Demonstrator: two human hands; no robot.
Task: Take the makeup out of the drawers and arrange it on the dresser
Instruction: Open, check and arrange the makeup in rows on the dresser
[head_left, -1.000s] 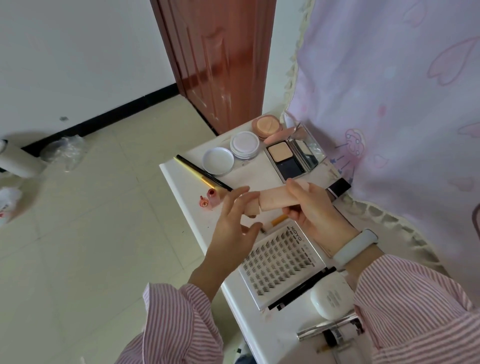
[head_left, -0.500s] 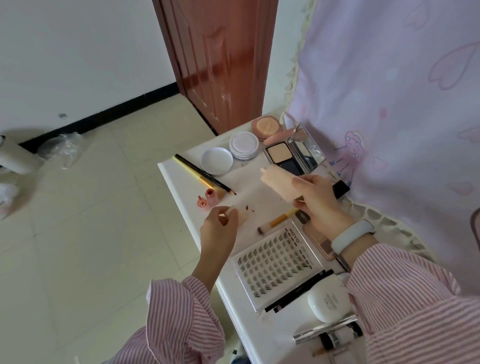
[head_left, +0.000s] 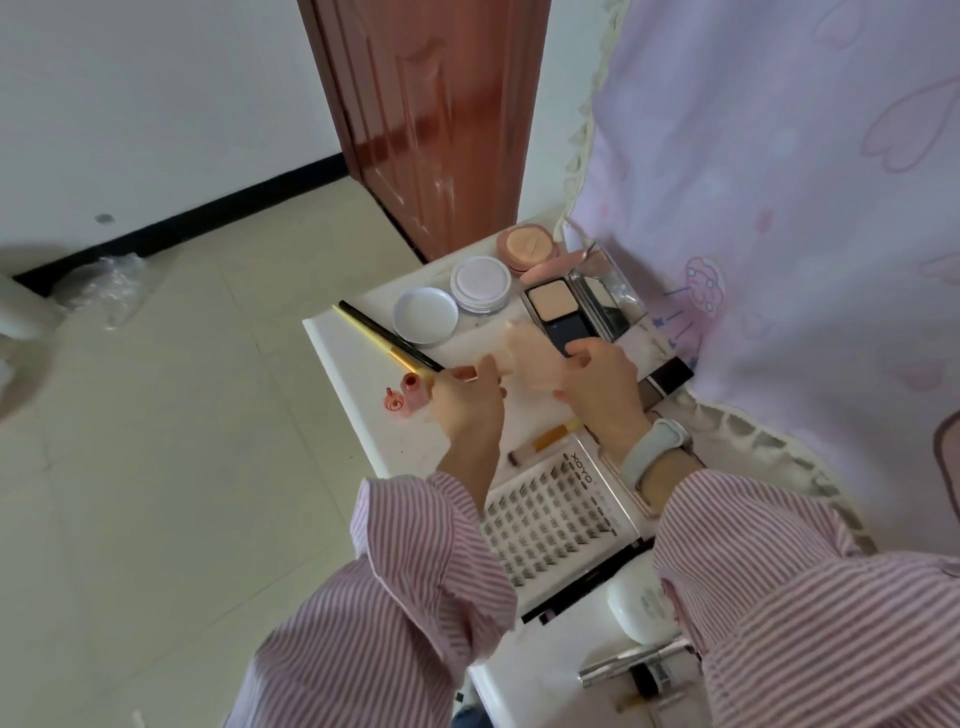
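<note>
My right hand (head_left: 597, 387) grips the blurred peach tube (head_left: 530, 358), tip out past my fingers. My left hand (head_left: 467, 400) pinches something small, probably its cap, just beside the tube for recapping.

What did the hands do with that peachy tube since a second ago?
The left hand let go of the peach tube and moved left toward the brushes. The right hand kept holding the tube, now blurred and pointing toward the jars. The lash tray and open compact stayed put.

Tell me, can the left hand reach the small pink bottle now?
Probably yes: the left hand sits right beside the small pink bottle with nothing between, though its fingers seem to pinch something small.
</note>
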